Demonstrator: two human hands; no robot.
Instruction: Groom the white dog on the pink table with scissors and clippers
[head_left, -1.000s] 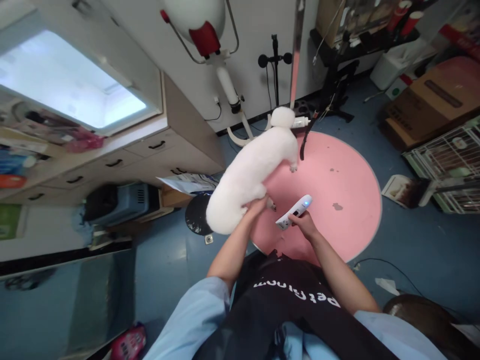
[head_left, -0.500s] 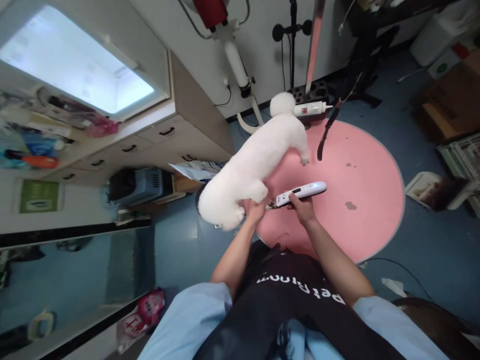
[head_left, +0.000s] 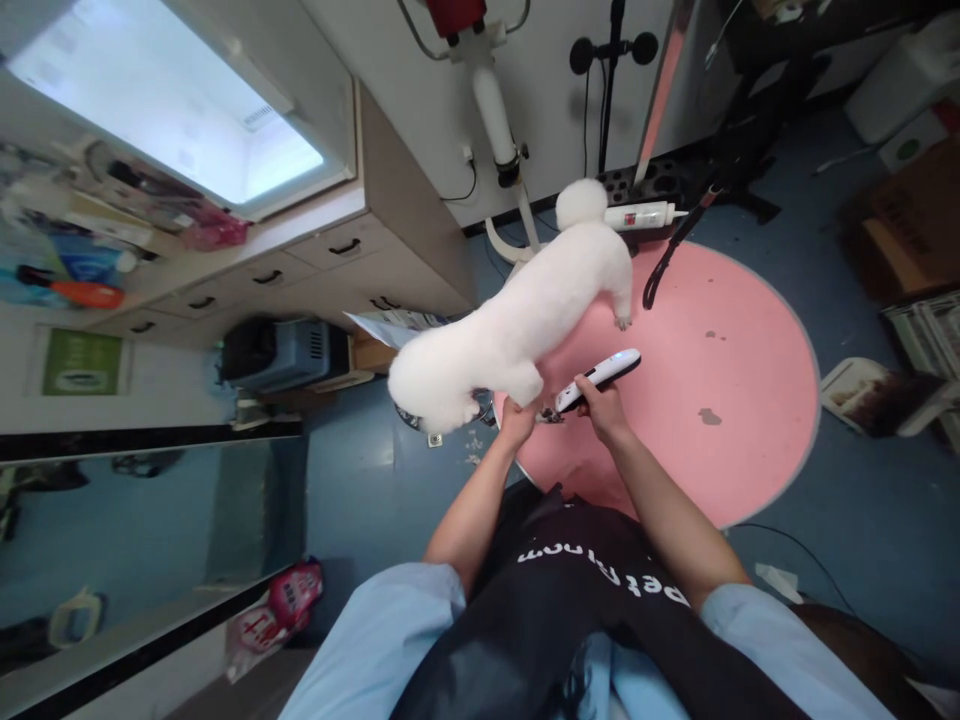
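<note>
A white fluffy dog (head_left: 517, 315) stands on the round pink grooming table (head_left: 739, 385), its head toward the left and its pompom tail at the back. My left hand (head_left: 519, 420) is closed around one of its front legs, with the paw sticking out to the right. In my right hand (head_left: 602, 408) I hold a white and black cordless hair clipper (head_left: 600, 379). The clipper's head is down against or very close to that paw; contact is too small to tell. Its rear end tilts up to the right.
A white nozzle bottle (head_left: 640, 216) sits in a holder behind the dog's tail. A black strap (head_left: 679, 245) hangs over the table's back edge. Drawer cabinets (head_left: 322, 250) stand at the left, and a blue pet carrier (head_left: 300, 355) rests below them.
The clipper has turned, its rear end now angled more steeply and nearer my body's midline. The dog's head has shifted slightly left and up. My left hand keeps its hold on the leg.
</note>
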